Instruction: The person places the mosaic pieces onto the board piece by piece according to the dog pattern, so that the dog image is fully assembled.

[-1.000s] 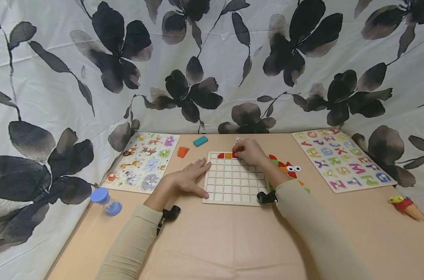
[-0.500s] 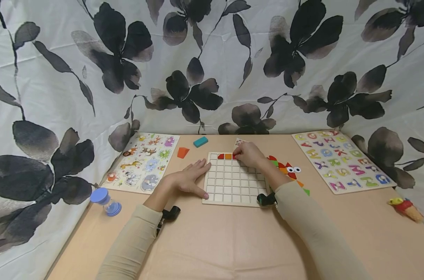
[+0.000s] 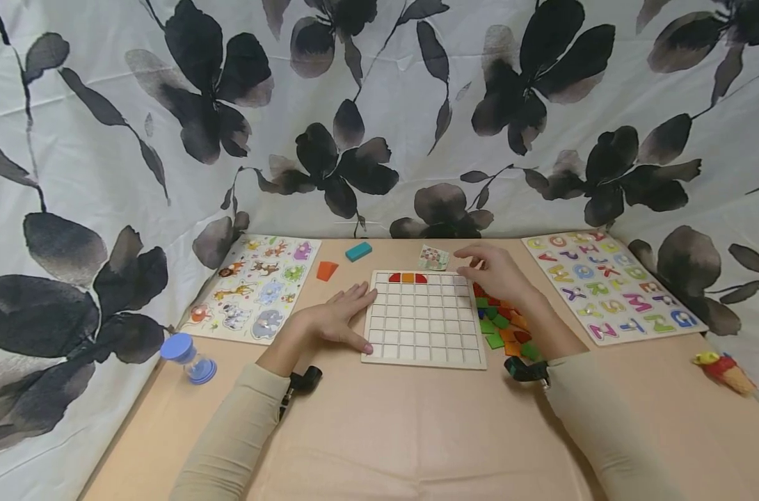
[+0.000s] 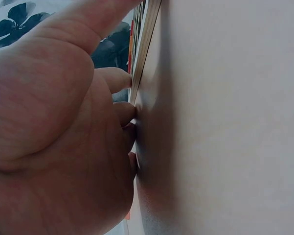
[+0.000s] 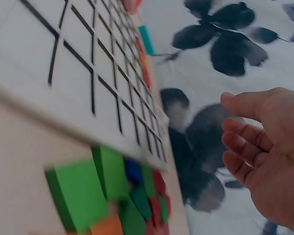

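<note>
A pale wooden grid board (image 3: 426, 320) lies at the middle of the table. In its far row sit a red tile (image 3: 394, 278), an orange tile (image 3: 408, 278) and another red tile (image 3: 421, 278), side by side. My left hand (image 3: 329, 321) rests at the board's left edge, fingers spread and thumb on the near corner. Past the far right corner, my right hand (image 3: 494, 273) hovers with loosely bent fingers and nothing between them. Below it, a pile of green, orange, red and blue tiles (image 3: 498, 323) lies along the board's right side, partly hidden by the forearm.
A small patterned card (image 3: 433, 257) lies behind the board. Farther left are a teal block (image 3: 358, 252) and an orange piece (image 3: 326, 271). An animal puzzle board (image 3: 254, 289), letter board (image 3: 611, 285), blue sand timer (image 3: 190, 358) and small colourful toy (image 3: 725, 371) stand around the sides.
My right hand has let go of the second red tile in the far row and moved right, uncovering the card and more of the tile pile. The left hand has stayed put.
</note>
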`<state>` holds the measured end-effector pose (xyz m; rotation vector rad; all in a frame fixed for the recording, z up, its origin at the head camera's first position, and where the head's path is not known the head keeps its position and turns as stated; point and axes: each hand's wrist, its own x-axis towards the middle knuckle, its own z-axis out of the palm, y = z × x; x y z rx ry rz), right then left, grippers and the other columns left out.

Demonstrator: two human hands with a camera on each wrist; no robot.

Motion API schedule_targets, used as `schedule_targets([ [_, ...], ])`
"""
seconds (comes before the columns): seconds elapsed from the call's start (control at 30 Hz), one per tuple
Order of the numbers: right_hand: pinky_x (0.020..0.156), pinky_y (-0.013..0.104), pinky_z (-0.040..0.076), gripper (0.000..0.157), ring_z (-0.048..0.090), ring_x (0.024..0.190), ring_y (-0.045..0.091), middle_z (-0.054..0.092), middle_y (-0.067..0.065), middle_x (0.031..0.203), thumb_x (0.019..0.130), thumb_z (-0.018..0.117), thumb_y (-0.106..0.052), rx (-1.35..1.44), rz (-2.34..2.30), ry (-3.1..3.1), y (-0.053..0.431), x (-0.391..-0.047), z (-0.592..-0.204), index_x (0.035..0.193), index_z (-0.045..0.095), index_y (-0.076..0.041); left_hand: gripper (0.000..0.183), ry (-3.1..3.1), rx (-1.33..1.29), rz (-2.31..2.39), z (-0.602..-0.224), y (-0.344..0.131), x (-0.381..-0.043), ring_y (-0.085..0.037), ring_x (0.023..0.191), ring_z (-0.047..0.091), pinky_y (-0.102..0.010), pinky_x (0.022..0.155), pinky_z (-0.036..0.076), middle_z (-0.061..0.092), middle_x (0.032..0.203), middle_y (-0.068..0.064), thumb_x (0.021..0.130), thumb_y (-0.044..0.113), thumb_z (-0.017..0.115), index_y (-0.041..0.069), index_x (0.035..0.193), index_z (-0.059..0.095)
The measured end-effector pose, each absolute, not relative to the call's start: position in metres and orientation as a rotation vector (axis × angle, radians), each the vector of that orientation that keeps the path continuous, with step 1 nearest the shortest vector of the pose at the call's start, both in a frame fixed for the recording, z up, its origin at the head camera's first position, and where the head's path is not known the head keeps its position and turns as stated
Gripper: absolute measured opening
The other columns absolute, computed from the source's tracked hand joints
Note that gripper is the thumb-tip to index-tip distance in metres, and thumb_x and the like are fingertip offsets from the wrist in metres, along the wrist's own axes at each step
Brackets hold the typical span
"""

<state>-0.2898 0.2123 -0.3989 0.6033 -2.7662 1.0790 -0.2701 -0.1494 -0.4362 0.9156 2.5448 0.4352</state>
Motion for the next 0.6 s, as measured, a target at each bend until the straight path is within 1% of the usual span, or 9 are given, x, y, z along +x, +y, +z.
schedule_targets([
  [0.1, 0.071, 0.032, 0.049, 0.033, 0.052, 0.089, 0.021, 0.059, 0.007, 0.121, 0.092, 0.066, -0.024, 0.507, 1.107, -2.765, 0.237, -0.280, -0.394, 0.125, 0.064, -0.018, 0.122, 2.549, 0.908, 0.428, -0.436, -0.151, -0.270, -0.027, 0.148, -0.007, -0.046, 0.118, 0.000, -0.006, 0.161, -0.010, 0.068, 0.072, 0.069, 0.018, 0.156, 0.005],
  [0.17, 0.071, 0.030, 0.050, 0.033, 0.051, 0.090, 0.022, 0.059, 0.006, 0.120, 0.092, 0.066, -0.027, 0.441, 1.133, -2.770, 0.253, -0.275, -0.393, 0.124, 0.064, -0.019, 0.122, 2.550, 0.909, 0.430, -0.436, -0.151, -0.270, -0.027, 0.148, -0.007, -0.047, 0.118, 0.000, -0.006, 0.161, -0.010, 0.067, 0.072, 0.069, 0.017, 0.156, 0.006],
  [0.3, 0.069, 0.028, 0.050, 0.033, 0.051, 0.092, 0.024, 0.061, 0.009, 0.117, 0.094, 0.064, -0.026, 0.391, 1.151, -2.809, 0.279, -0.273, -0.396, 0.125, 0.064, -0.015, 0.122, 2.553, 0.911, 0.428, -0.437, -0.151, -0.270, -0.027, 0.148, -0.007, -0.047, 0.118, 0.000, -0.006, 0.161, -0.010, 0.067, 0.073, 0.069, 0.017, 0.156, 0.006],
  [0.4, 0.068, 0.029, 0.051, 0.031, 0.051, 0.094, 0.026, 0.062, 0.013, 0.117, 0.095, 0.062, -0.021, 0.361, 1.165, -2.874, 0.292, -0.273, -0.402, 0.125, 0.064, -0.012, 0.122, 2.550, 0.909, 0.424, -0.437, -0.150, -0.271, -0.027, 0.148, -0.007, -0.046, 0.118, 0.000, -0.006, 0.161, -0.009, 0.067, 0.074, 0.068, 0.018, 0.156, 0.005],
  [0.53, 0.070, 0.032, 0.050, 0.032, 0.049, 0.096, 0.029, 0.060, 0.015, 0.116, 0.095, 0.062, -0.018, 0.278, 1.236, -2.991, 0.299, -0.276, -0.415, 0.126, 0.063, -0.010, 0.122, 2.545, 0.905, 0.425, -0.436, -0.149, -0.270, -0.027, 0.148, -0.007, -0.046, 0.118, 0.000, -0.006, 0.161, -0.009, 0.067, 0.073, 0.069, 0.018, 0.156, 0.006],
  [0.6, 0.072, 0.032, 0.049, 0.032, 0.046, 0.098, 0.029, 0.057, 0.014, 0.115, 0.095, 0.062, -0.018, 0.176, 1.342, -3.025, 0.298, -0.276, -0.423, 0.125, 0.062, -0.010, 0.122, 2.544, 0.902, 0.423, -0.436, -0.148, -0.270, -0.027, 0.148, -0.007, -0.046, 0.118, 0.000, -0.006, 0.161, -0.009, 0.067, 0.073, 0.069, 0.018, 0.156, 0.005],
])
